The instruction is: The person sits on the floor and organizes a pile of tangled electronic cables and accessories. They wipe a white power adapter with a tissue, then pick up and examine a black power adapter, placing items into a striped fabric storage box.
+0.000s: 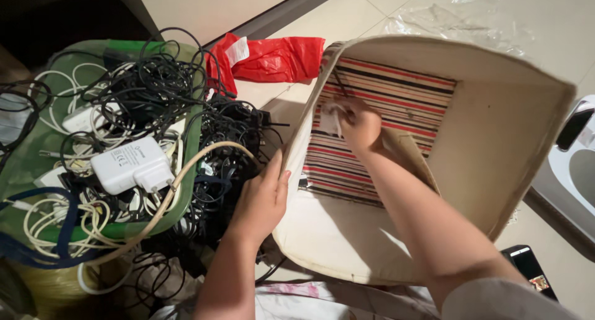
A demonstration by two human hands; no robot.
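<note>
Nearest the camera, the left hand (pixel 263 199) grips the edge of a tilted cream fabric box (pixel 496 153), fingers curled over its rim, while a green basket (pixel 192 140) at far left stays heaped with tangled cables (pixel 155 84) and a white charger (pixel 131 165), so most sorting looks undone. Deep inside the box, against its striped bottom (pixel 396 109), the right hand (pixel 359 128) pinches a small white thing (pixel 330 117), the box looking otherwise bare. Pale floor tiles (pixel 545 22), a red plastic bag (pixel 273 58) and a phone (pixel 530 267) lie around.

fabric bin (pixel 496 128): matt beige cloth, striped lining | adapter (pixel 130 165): smooth white plastic | bag (pixel 273 58): glossy red plastic
</note>
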